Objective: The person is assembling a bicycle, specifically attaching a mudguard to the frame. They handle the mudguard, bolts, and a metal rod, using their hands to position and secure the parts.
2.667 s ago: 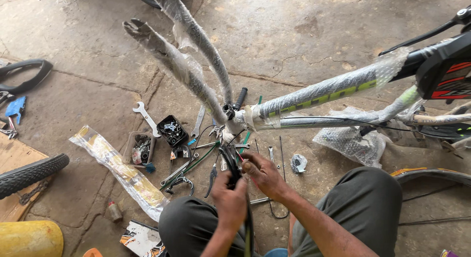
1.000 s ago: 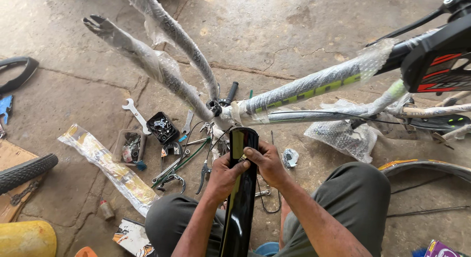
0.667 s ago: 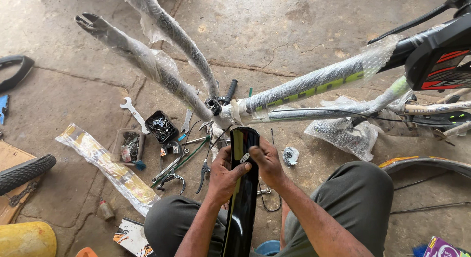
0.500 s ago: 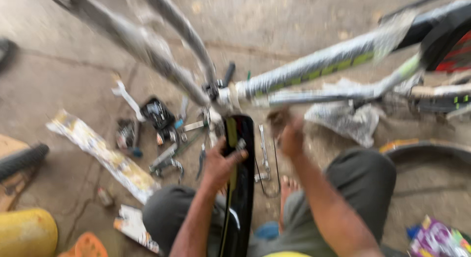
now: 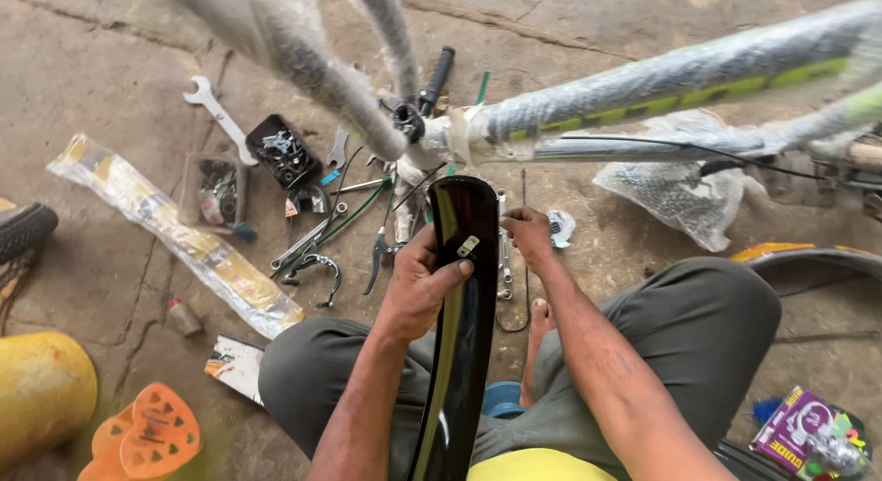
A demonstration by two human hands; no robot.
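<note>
On the concrete floor in front of your knees lies a scatter of tools, and above them you hold a glossy black mudguard [image 5: 457, 334] that runs from your lap up toward the wrapped bicycle frame [image 5: 643, 86]. Your left hand [image 5: 418, 283] is wrapped around the mudguard's upper part, thumb laid across its face just below a small pale tag, fingers behind the left edge. Your right hand [image 5: 530, 235] is off the mudguard, just beside its right edge, fingers curled down over a chrome wrench [image 5: 503, 251] lying on the floor; whether the fingertips actually pinch anything you cannot tell from here. The mudguard's rounded tip sits just under the frame's joint, near a black handlebar grip [image 5: 436, 77]. To the left of your left hand lie pliers [image 5: 378, 251], a curved brake arm [image 5: 317, 265], a small black tray of hardware [image 5: 282, 150] and an open-ended spanner [image 5: 216, 113]. A long plastic-wrapped strip [image 5: 175, 237] stretches diagonally further left. Crumpled clear plastic [image 5: 675, 192] sits to the right, well apart from your right hand.
</note>
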